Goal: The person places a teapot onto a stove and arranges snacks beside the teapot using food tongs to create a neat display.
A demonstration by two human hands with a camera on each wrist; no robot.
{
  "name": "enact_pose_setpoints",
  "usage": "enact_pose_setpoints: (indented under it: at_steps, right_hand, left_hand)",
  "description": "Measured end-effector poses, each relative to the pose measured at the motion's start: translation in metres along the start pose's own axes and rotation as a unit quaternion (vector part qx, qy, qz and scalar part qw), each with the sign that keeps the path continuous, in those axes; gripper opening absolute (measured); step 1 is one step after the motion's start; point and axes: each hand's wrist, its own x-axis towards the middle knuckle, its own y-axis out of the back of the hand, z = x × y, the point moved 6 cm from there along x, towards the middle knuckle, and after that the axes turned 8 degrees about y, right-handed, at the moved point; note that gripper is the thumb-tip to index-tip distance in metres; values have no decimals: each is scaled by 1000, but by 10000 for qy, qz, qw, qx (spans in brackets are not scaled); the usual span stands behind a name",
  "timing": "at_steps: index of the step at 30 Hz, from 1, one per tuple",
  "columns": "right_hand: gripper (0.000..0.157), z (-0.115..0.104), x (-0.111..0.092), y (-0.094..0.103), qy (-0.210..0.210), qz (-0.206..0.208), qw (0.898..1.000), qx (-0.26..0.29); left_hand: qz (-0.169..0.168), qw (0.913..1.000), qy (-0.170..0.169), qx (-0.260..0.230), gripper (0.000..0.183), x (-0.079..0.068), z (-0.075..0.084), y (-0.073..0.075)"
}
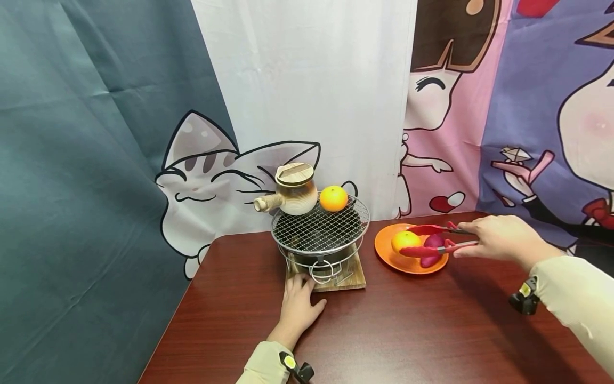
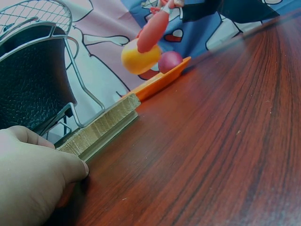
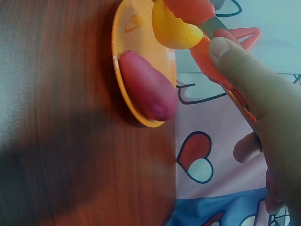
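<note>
Your right hand (image 1: pixel 503 240) was curled around red tongs (image 1: pixel 417 252), to the right of the grill (image 1: pixel 316 232); between their heads sat an orange (image 1: pixel 402 240), above an orange plate (image 1: pixel 382 248) also right of the grill. Your left hand (image 1: pixel 296 306) lay at the grill's near left, fingers resting on its wooden board (image 1: pixel 352 277) rather than clasping it. The round fruit could have slipped out if your squeeze loosened or sat off-centre, and a nudge from your left hand could have shifted board and grill together. Right of the grill, a purple vegetable (image 3: pixel 148 84) lay on the plate near the tongs, liable to snag them. On the grill's mesh, a lidded pot (image 1: pixel 297 202) at back left and a second orange (image 1: pixel 333 198) at back right narrowed the room. A cartoon backdrop (image 1: pixel 355 80) hung behind the grill.
</note>
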Motion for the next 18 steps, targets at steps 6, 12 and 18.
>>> enact_pose_setpoints:
  at_steps: [6,12,18]
  right_hand:
    - [104,1,1,14,-87,37,9999,-45]
    - [99,5,2,27,-71,98,9999,-112]
    - [93,10,5,41,-127,204,9996,-121]
  left_hand:
    - [34,10000,-3,-1,48,0,0,0]
    - [24,10000,0,8,49,0,0,-1]
    - [12,10000,12,-6,50,0,0,0]
